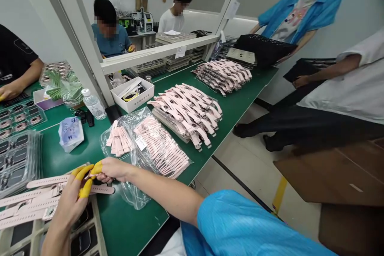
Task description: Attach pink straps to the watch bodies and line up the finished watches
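Yellow finger cots cover several fingertips of both my hands. My left hand [72,197] is closed around a small watch whose pink strap [103,189] sticks out to the right beneath my fingers. My right hand [113,169] pinches the same watch from the other side, and the fingertips of both hands meet over it. The watch's body is mostly hidden by my fingers. Several watches with pink straps [37,198] lie to the left of my left hand, across a tray [100,224] with dark square watch faces in its compartments.
Bagged pink straps [162,146] and loose pink straps [120,140] lie beyond my right arm. Stacked trays of pink-strapped watches [189,114] stand farther back. A white box [132,96], a bottle [94,106] and a tissue pack [71,134] sit near the frame post. Several people are around.
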Motion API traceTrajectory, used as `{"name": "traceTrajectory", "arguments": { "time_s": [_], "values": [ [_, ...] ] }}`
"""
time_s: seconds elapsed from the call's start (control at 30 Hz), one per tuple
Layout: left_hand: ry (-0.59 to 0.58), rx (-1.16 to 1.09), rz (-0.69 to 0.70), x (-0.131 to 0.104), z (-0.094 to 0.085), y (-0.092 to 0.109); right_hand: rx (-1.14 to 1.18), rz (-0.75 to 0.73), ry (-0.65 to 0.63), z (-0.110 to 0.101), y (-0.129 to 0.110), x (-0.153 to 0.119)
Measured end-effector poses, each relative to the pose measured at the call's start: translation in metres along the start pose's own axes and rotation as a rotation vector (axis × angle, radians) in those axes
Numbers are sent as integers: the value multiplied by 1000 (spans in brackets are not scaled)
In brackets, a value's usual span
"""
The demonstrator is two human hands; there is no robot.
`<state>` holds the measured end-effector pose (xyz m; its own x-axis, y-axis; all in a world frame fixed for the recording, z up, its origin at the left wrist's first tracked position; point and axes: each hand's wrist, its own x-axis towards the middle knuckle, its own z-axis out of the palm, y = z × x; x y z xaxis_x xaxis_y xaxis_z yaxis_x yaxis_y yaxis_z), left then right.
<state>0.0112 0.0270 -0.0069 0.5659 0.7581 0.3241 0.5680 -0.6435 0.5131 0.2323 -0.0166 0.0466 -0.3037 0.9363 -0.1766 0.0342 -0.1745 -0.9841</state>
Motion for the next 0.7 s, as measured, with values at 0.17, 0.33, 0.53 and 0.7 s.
{"name": "traceTrajectory", "arguments": {
  "time_s": [0.17,0.33,0.53,0.7],
  "values": [
    [14,-3,-110,5,3,0,-78,-58,20,-5,-4,1],
    [44,96,-237,9,-29,19,-201,-178,13,-15,-2,5],
    [-29,507,-305,-8,-107,21,-477,-278,-107,-15,-4,5],
    [-151,688,-268,-36,-146,19,-498,-250,-111,-19,-4,4]
  ]
}}
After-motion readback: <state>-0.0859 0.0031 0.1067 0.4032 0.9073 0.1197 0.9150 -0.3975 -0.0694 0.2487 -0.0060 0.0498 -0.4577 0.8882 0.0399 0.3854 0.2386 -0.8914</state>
